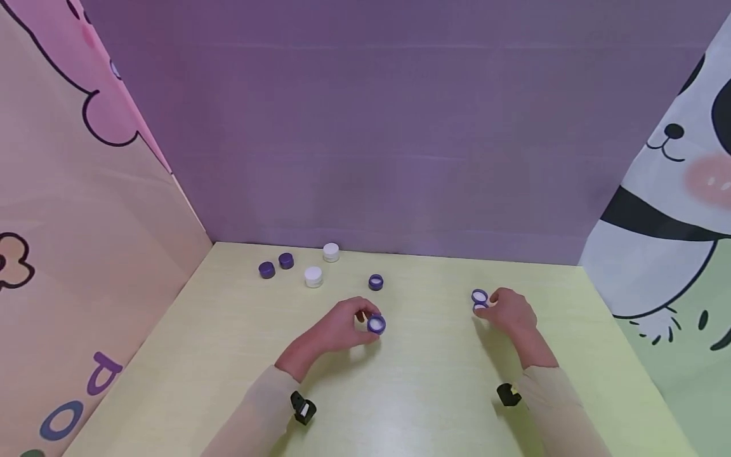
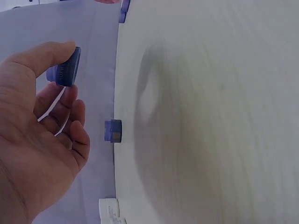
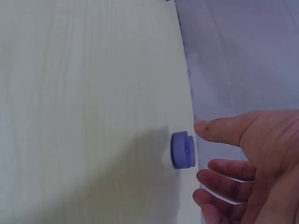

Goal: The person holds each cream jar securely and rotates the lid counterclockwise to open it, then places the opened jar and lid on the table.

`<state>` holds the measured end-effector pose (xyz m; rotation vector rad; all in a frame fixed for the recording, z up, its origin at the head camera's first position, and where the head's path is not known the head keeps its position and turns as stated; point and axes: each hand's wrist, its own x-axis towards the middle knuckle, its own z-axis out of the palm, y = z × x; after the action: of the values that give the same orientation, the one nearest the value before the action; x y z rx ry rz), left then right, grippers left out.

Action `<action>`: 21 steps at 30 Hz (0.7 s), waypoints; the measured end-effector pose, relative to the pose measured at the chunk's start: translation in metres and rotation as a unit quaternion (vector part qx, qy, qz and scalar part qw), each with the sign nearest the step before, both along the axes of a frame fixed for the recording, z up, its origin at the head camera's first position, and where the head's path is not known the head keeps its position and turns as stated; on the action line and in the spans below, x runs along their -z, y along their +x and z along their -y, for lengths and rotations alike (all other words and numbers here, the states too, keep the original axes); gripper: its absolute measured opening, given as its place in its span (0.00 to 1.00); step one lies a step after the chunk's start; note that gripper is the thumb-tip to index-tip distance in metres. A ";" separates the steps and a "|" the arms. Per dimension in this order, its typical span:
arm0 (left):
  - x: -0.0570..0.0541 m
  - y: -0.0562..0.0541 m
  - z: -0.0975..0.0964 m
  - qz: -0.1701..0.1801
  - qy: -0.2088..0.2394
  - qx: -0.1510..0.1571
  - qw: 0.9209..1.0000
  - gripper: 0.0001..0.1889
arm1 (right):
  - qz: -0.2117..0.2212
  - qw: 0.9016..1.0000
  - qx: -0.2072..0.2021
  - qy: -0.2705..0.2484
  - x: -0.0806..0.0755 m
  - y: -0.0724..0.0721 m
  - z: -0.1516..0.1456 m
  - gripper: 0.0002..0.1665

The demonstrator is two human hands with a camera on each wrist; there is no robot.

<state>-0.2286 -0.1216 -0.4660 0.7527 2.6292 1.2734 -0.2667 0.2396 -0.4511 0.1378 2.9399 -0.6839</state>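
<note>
My left hand [image 1: 345, 325] pinches a small round purple jar [image 1: 376, 324] between thumb and fingers, above the table; its pale inside faces the head camera. In the left wrist view the same jar [image 2: 68, 67] is tilted, with the thumb on it. My right hand [image 1: 510, 311] is beside two purple jars [image 1: 479, 296] at the right. The right wrist view shows one purple jar [image 3: 181, 150] on the table, just off the thumb tip, and nothing between the spread thumb and fingers. Another purple jar [image 1: 375, 282] stands farther back in the middle.
Two more small purple round pieces [image 1: 266, 270] and two white jars [image 1: 313, 277] stand at the back left of the pale table [image 1: 428, 406]. A purple cloth wall [image 1: 365, 139] rises behind it, with printed cloth [image 1: 103, 254] at the left and a panda print [image 1: 657, 254] at the right.
</note>
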 end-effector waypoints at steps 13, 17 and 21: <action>-0.001 -0.025 0.007 0.002 -0.053 -0.046 0.998 0.17 | -0.022 0.997 -0.066 -0.016 -0.021 0.016 0.020 0.22; -0.002 -0.033 0.011 -0.006 -0.076 -0.062 0.995 0.17 | -0.027 0.995 -0.095 -0.017 -0.021 0.020 0.024 0.20; 0.000 -0.043 0.015 -0.020 -0.088 -0.073 0.993 0.17 | -0.036 0.992 -0.116 -0.024 -0.020 0.025 0.028 0.20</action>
<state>-0.2716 -0.1364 -0.4661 0.5735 2.8267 1.0498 -0.2420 0.2120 -0.4310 -0.2351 2.9384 -0.7355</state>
